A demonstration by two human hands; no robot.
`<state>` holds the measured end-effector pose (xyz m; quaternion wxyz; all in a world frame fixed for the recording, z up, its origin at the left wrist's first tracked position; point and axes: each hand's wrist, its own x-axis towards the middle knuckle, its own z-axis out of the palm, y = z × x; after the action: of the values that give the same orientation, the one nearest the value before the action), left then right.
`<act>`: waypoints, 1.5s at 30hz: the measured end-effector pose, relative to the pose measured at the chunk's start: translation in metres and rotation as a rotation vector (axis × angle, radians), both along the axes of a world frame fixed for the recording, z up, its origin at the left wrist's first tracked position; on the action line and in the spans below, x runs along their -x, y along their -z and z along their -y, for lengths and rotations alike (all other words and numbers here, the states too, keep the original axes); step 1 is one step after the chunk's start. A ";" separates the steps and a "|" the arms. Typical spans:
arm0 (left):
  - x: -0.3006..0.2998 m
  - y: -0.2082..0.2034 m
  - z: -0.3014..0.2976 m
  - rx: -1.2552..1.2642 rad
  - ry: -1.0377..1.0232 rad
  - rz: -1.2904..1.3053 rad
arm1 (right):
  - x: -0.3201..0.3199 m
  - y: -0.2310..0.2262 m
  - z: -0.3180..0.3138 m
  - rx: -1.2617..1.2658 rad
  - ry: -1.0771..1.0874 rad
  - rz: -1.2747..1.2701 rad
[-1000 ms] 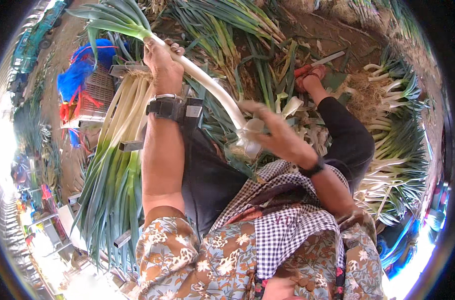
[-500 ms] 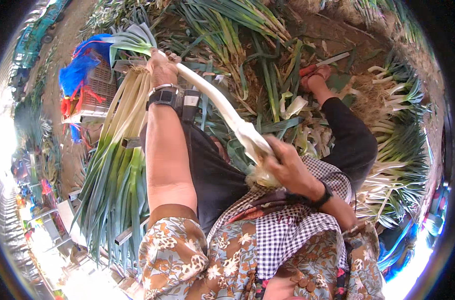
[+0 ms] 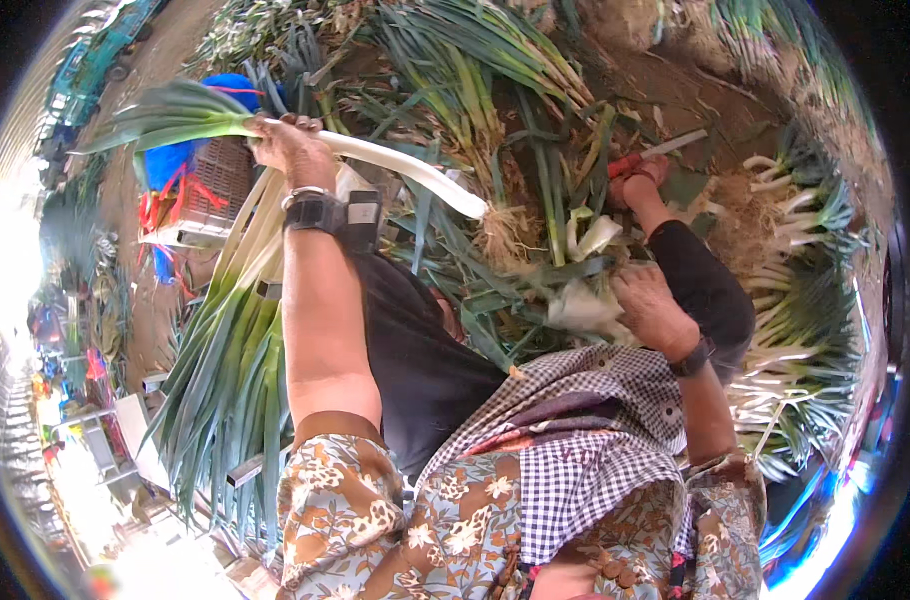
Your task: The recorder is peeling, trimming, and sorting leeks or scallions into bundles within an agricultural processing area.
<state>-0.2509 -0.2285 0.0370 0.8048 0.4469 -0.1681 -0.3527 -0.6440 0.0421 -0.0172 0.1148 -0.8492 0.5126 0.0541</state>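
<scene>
My left hand (image 3: 295,155) is closed round a long leek (image 3: 395,165), just below its green leaves. Its white shank points right and ends in a tuft of roots (image 3: 500,235). Right of the leek and nearer my lap, my right hand (image 3: 655,305) has its fingers curled at a pale stripped leek skin (image 3: 585,307), which is blurred by motion. Beneath my left wrist lies a bundle of cleaned leeks (image 3: 240,290), white ends away from me and green leaves toward me.
A red-handled knife (image 3: 660,155) lies by my foot. Untrimmed leeks (image 3: 465,90) and leaf scraps cover the ground ahead; more leeks (image 3: 795,330) are piled at the right. A brown crate (image 3: 220,185) with blue and red ties stands at the left.
My right hand has left the root end and moved right with a pale skin. My left hand has shifted slightly left, turning the leek so its leaves point left; its shank and roots now show bare.
</scene>
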 end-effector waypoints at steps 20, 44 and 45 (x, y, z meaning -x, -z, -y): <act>-0.081 -0.058 -0.023 0.148 0.551 0.096 | -0.181 -0.027 0.106 -0.300 0.271 1.067; -0.243 -0.038 -0.255 -0.879 0.479 0.861 | -0.440 0.062 0.298 0.145 -0.579 0.228; -0.250 -0.028 -0.244 -0.831 0.446 1.265 | -0.440 0.064 0.299 0.175 -0.619 0.277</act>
<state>-0.0011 0.0156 0.0648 0.2336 0.7827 -0.5339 -0.2187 -0.2036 -0.2565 -0.0807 0.0881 -0.9703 0.2129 -0.0736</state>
